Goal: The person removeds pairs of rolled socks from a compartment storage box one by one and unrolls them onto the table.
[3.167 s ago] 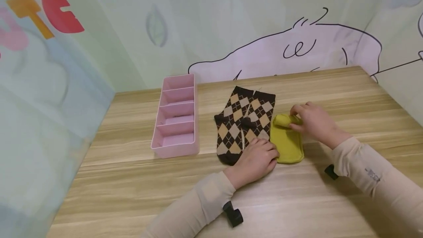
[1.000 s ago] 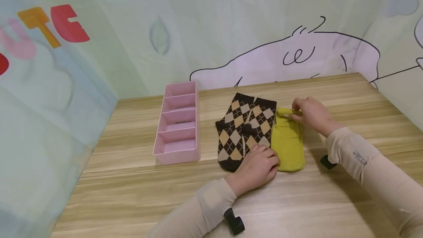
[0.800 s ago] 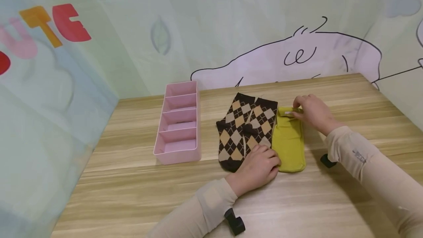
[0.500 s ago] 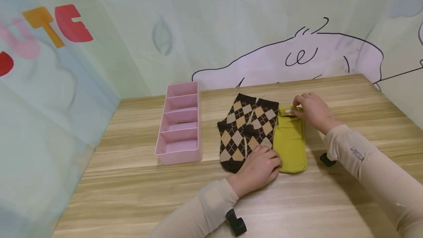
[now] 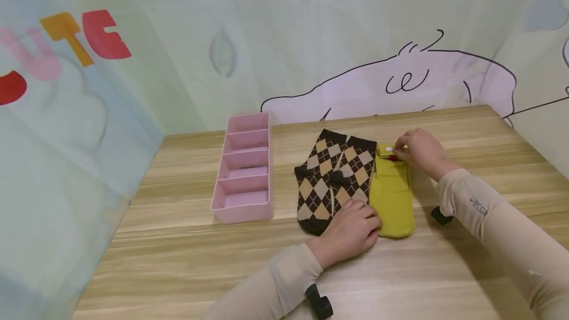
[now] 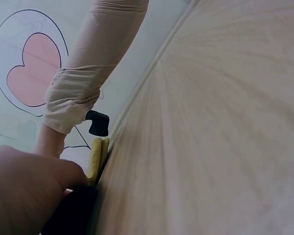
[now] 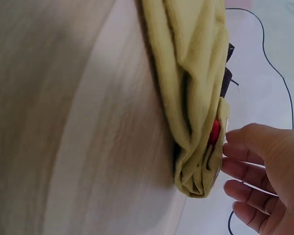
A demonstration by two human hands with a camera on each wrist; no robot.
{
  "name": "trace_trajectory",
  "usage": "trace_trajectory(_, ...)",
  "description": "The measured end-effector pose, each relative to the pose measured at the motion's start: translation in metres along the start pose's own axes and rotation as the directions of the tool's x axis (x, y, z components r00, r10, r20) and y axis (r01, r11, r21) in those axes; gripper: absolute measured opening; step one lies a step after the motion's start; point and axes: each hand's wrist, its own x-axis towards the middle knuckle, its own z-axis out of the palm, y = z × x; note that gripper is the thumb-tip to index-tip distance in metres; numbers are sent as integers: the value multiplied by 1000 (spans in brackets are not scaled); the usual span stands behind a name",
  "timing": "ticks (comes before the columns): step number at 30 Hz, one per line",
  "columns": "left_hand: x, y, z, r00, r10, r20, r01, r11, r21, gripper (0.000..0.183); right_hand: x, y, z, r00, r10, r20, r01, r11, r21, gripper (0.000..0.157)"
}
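Note:
Two argyle socks (image 5: 314,189) in brown, tan and grey lie flat side by side in the head view. Against their right edge lies a folded yellow cloth garment (image 5: 392,201), its far end turned over with a small white tag and a red spot showing. My right hand (image 5: 422,152) pinches that turned-over end at its right corner; in the right wrist view the thumb and fingertips meet the layered fold (image 7: 198,171). My left hand (image 5: 353,228) rests, fingers loosely bent, on the right sock's toe part, fingertips against the yellow garment's left edge. The left hand hides that toe.
A pink organizer box (image 5: 243,214) with several compartments stands left of the socks on the wooden table (image 5: 178,260). A printed curtain (image 5: 311,38) hangs behind the table and along its left side. Black clips hang at both wrists.
The yellow garment's rolled end has opened out away from me, so the piece is longer, and the tag and red spot have come into sight. My right hand moved slightly farther; my left stayed.

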Motion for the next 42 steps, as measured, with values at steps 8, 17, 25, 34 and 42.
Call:
trace_trajectory(8,0,-1,1,1000,6,22,-6,1000,-18,17,0,6,4,998,-26,61,28,999,-32,22)
trace_trajectory(17,0,0,0,999,25,41,-24,1000,-11,18,5,9,7,996,-65,66,68,996,-52,24)
trace_trajectory(25,1,0,1,999,26,47,-25,1000,-13,19,6,14,6,997,-52,58,55,997,-48,21)
trace_trajectory(34,1,0,-3,994,25,109,-25,1000,0,23,9,16,-1,998,-13,69,16,999,-36,21)
trace_trajectory(42,0,1,-2,996,37,76,-38,999,15,22,14,19,-2,998,15,65,-12,999,-45,20)
